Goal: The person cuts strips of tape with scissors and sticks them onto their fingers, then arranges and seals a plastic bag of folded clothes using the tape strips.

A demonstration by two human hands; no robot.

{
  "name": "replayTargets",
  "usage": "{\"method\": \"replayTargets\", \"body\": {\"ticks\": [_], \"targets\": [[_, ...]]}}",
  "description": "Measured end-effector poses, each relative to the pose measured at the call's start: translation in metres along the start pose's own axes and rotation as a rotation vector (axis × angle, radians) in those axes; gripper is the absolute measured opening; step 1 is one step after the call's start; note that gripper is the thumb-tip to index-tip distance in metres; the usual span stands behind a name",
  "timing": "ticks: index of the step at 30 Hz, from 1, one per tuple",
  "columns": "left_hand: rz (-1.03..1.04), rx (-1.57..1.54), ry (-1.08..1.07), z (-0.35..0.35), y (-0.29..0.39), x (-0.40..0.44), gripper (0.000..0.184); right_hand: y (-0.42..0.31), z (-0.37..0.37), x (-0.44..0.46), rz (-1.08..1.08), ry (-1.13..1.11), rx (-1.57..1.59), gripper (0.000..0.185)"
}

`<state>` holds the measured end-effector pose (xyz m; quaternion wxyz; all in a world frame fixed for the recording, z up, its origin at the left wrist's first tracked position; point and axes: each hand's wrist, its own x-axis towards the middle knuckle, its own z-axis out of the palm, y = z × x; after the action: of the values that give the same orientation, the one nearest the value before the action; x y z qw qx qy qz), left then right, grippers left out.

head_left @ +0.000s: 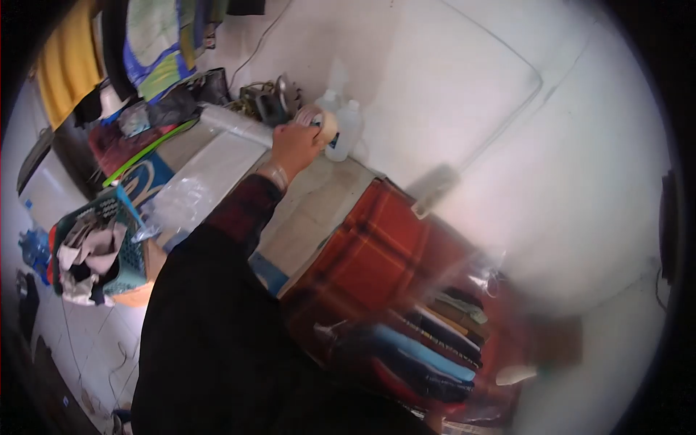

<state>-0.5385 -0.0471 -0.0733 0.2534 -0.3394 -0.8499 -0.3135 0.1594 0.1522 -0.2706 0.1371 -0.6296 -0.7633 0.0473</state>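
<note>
My left hand [296,148], at the end of a dark sleeve with a plaid cuff, is stretched out to the far end of the table. Its fingers are closed around a roll of tape [328,125], beige on its outer side. Just behind the roll stand two translucent plastic jugs [349,130] against the wall. A small patch of skin at the bottom edge seems to be my right hand [433,422], its fingers hidden. Close to it lies a clear plastic bag with folded clothes [428,348], on a red plaid cloth [377,239].
Clear plastic sheeting [210,170] lies left of my arm. A green basket [130,246] full of fabric stands on the left. Clothes hang [69,61] at the upper left. A wall outlet strip [435,192] is beside the cloth; a dark appliance [268,105] sits in the corner.
</note>
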Motion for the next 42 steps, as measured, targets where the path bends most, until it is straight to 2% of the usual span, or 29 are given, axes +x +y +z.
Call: {"method": "replayTargets", "body": {"ticks": [2,6,9,11,15,18,20,24,26,27,29,31,33,36,38,39,40,41,42], "targets": [[0.307,0.244,0.181,0.022,0.001,0.045,0.014,-0.003,0.006,-0.003,0.024,0.020,-0.020,0.039],[0.404,0.301,0.264,0.069,0.006,0.099,0.014,-0.008,0.010,-0.007,0.063,0.036,-0.052,0.040],[0.325,0.393,0.141,0.099,0.012,0.125,0.015,-0.007,0.011,-0.011,0.093,0.040,-0.070,0.040],[0.141,0.330,0.042,0.118,0.007,0.139,0.016,-0.005,0.011,-0.011,0.110,0.045,-0.072,0.041],[0.082,0.367,-0.088,0.139,-0.003,0.157,0.020,-0.005,0.013,-0.017,0.141,0.049,-0.081,0.041],[0.088,0.202,-0.157,0.170,-0.021,0.162,0.028,-0.005,0.016,-0.020,0.151,0.061,-0.083,0.042],[0.100,0.007,-0.195,0.189,-0.031,0.159,0.043,-0.004,0.018,-0.023,0.155,0.066,-0.084,0.042],[0.054,0.057,-0.220,0.151,-0.015,0.134,0.052,-0.004,0.024,-0.028,0.140,0.088,-0.069,0.043],[0.184,-0.131,-0.053,0.142,-0.009,0.115,0.055,-0.002,0.027,-0.032,0.115,0.115,-0.050,0.043],[0.207,-0.140,-0.081,0.140,-0.013,0.104,0.055,0.001,0.029,-0.033,0.108,0.133,-0.038,0.043],[0.423,-0.251,-0.076,0.144,-0.016,0.079,0.053,0.003,0.033,-0.032,0.074,0.193,0.008,0.044],[0.273,-0.529,-0.394,0.087,0.026,0.028,0.049,0.003,0.036,-0.025,0.023,0.298,0.071,0.044],[0.252,-0.628,-0.610,0.046,0.044,-0.019,0.047,-0.007,0.023,-0.005,-0.044,0.432,0.226,0.044],[0.243,-0.950,-0.586,-0.043,0.094,-0.080,0.043,-0.090,-0.088,0.010,-0.012,0.357,0.797,0.055],[0.249,-1.003,-0.527,-0.106,0.124,-0.107,0.042,-0.131,-0.155,0.015,-0.242,0.373,1.098,0.061],[0.383,-0.964,-0.385,-0.137,0.137,-0.118,0.042,-0.146,-0.182,0.015,-0.402,0.372,1.227,0.063],[0.512,-0.915,-0.240,-0.164,0.151,-0.127,0.043,-0.155,-0.202,0.017,-0.417,0.356,1.240,0.063],[0.499,-0.896,-0.226,-0.187,0.167,-0.131,0.043,-0.162,-0.219,0.018,-0.735,0.348,1.237,0.063],[0.740,-0.752,-0.250,-0.207,0.183,-0.133,0.046,-0.171,-0.237,0.018,-1.057,0.336,1.219,0.063]]}}
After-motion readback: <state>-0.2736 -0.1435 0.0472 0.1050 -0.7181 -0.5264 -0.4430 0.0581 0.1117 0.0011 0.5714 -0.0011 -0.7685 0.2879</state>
